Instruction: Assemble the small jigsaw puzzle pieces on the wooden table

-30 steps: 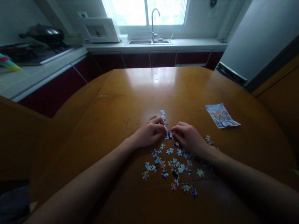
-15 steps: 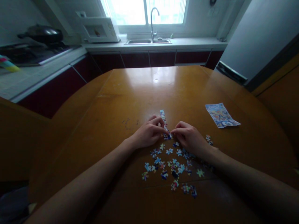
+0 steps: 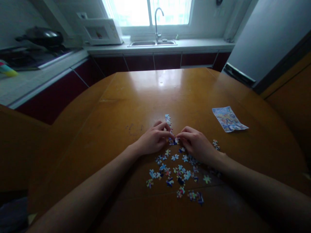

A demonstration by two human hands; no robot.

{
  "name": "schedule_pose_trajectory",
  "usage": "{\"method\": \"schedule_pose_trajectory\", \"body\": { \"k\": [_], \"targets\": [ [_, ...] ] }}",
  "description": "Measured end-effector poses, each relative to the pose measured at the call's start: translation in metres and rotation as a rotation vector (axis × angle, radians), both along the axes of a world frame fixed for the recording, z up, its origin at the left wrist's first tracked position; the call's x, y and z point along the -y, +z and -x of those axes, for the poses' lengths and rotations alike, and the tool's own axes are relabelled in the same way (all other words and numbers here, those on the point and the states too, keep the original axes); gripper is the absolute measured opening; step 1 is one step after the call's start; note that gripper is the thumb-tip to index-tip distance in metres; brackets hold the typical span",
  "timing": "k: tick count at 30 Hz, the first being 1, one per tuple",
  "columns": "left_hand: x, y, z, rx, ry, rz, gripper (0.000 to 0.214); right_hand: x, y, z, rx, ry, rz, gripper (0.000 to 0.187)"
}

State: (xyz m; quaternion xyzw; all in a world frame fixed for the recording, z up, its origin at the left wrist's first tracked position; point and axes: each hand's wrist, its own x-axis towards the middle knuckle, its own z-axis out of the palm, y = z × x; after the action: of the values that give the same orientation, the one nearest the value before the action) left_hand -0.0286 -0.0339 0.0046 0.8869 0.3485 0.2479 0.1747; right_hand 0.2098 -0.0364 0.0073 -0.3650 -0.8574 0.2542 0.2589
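A narrow strip of joined jigsaw pieces (image 3: 167, 119) runs away from me on the wooden table, with a short row of pieces (image 3: 172, 141) at its near end. My left hand (image 3: 153, 138) lies along the strip's left side, fingers curled and closed, fingertips on its near end. From the right, my right hand (image 3: 197, 142) pinches a jigsaw piece (image 3: 177, 140) at that same end, its fingertips almost meeting my left ones. Loose jigsaw pieces (image 3: 180, 170) are scattered nearer to me, some partly under my right hand and forearm.
A creased picture sheet (image 3: 229, 119) rests on the table (image 3: 126, 97) to the right. A small group of pieces (image 3: 215, 144) lies beyond my right wrist. Past the table stand a counter with a sink (image 3: 153, 43), a stove with a pan (image 3: 40, 36), and a fridge (image 3: 269, 38).
The whole view has shifted slightly. Both hands stay at the strip's near end, with only a slight movement of the right fingertips against the piece there.
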Motion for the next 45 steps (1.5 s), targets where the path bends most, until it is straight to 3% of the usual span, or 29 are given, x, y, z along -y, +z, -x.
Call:
{"method": "schedule_pose_trajectory", "body": {
  "k": [7,31,45],
  "targets": [
    [0.0019,0.0051,-0.0009,-0.031,-0.003,0.013,0.035,0.0017,0.0050,0.0008,0.017,-0.009,0.036,0.023],
    [0.0000,0.0002,-0.0009,-0.053,-0.008,-0.029,0.039,-0.0009,0.0029,0.0002,0.064,-0.025,0.062,0.025],
    [-0.0007,-0.0029,0.0001,-0.064,0.001,-0.037,0.041,-0.0020,0.0028,-0.0007,0.111,0.038,0.004,0.007]
  ]
}}
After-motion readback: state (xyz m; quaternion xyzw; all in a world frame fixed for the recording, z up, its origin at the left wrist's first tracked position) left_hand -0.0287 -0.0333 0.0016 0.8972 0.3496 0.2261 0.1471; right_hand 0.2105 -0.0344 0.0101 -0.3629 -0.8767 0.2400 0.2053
